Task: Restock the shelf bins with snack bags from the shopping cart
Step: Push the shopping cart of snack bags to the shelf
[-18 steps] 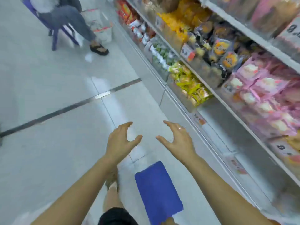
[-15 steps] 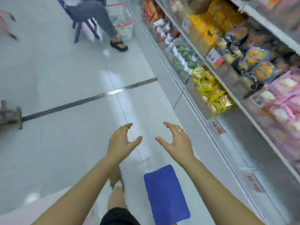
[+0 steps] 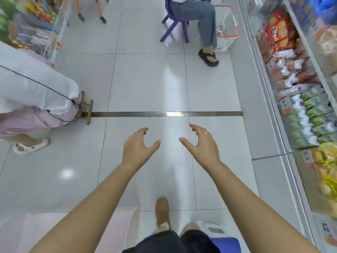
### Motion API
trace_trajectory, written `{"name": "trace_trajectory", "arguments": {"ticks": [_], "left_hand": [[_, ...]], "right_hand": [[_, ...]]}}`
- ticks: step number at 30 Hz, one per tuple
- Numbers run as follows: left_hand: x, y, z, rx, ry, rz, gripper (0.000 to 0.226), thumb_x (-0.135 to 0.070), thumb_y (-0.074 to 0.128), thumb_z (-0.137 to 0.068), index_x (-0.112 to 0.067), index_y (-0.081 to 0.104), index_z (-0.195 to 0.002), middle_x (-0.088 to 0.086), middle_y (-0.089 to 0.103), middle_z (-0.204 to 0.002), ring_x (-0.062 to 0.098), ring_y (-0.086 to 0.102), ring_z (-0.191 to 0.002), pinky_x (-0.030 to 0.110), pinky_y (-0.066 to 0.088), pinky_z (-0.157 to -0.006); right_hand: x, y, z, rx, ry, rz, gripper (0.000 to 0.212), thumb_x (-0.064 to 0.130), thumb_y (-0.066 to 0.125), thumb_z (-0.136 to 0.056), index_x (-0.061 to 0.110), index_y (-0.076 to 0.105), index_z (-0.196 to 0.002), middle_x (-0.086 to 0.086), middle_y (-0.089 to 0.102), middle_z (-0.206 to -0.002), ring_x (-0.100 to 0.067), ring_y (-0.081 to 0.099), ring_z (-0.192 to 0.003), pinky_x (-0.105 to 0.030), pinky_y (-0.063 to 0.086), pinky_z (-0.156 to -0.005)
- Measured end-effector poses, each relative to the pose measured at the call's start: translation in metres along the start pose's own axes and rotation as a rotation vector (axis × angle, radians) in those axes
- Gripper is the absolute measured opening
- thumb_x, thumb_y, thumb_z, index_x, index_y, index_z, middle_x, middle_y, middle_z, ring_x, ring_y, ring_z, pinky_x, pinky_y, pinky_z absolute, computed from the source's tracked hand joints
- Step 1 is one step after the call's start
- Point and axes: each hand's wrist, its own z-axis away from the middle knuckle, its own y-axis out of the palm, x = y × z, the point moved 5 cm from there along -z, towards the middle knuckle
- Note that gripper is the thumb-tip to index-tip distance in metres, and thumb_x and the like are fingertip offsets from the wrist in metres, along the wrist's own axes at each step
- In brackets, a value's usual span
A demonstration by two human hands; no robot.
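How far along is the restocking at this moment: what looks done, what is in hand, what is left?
Done: the shelf bins on the person's right look well filled with snack bags, though who filled them is unclear. In hand: nothing; the left hand and right hand hover empty over the floor, fingers loosely curled. Left: no shopping cart is plainly visible, so the next bags have yet to be fetched.

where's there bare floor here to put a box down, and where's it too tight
Bare tiles lie ahead of both hands, between the metal floor strip and the seated person's purple chair. Another open patch lies left of the left forearm, below the stool. It is crowded at the right along the shelf bins and beside the white basket.
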Motion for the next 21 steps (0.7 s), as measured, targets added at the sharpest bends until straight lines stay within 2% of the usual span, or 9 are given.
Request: {"name": "trace_trajectory", "arguments": {"ticks": [8,12,21], "left_hand": [[-0.005,-0.042,-0.135,-0.071,-0.047,0.124,0.06,-0.05,0.063,-0.08,-0.023,0.047,-0.131,-0.006,0.053,-0.128,0.017,0.047,-0.12,0.041,0.038,-0.103],[-0.013,-0.051,-0.236,-0.085,-0.058,0.175,0.064,-0.05,0.064,-0.079,-0.024,0.045,-0.133,-0.008,0.051,-0.129,0.014,0.046,-0.121,0.042,0.039,-0.103],[-0.012,-0.133,-0.459,-0.124,-0.293,0.287,0.067,-0.061,0.056,-0.078,-0.025,0.046,-0.133,-0.006,0.049,-0.132,0.015,0.045,-0.124,0.043,0.039,-0.104]], "right_hand": [[0.046,0.003,-0.133,0.058,-0.034,-0.002,0.06,0.051,0.061,-0.086,0.027,0.045,-0.138,0.008,0.052,-0.133,-0.012,0.045,-0.123,-0.034,0.042,-0.1],[0.076,0.005,-0.245,0.108,-0.109,0.048,0.058,0.048,0.061,-0.087,0.028,0.044,-0.139,0.006,0.052,-0.134,-0.014,0.045,-0.125,-0.034,0.041,-0.1],[0.197,0.012,-0.506,0.297,-0.176,0.085,0.056,0.049,0.061,-0.087,0.028,0.046,-0.136,0.006,0.055,-0.128,-0.012,0.049,-0.118,-0.029,0.041,-0.094]]}}
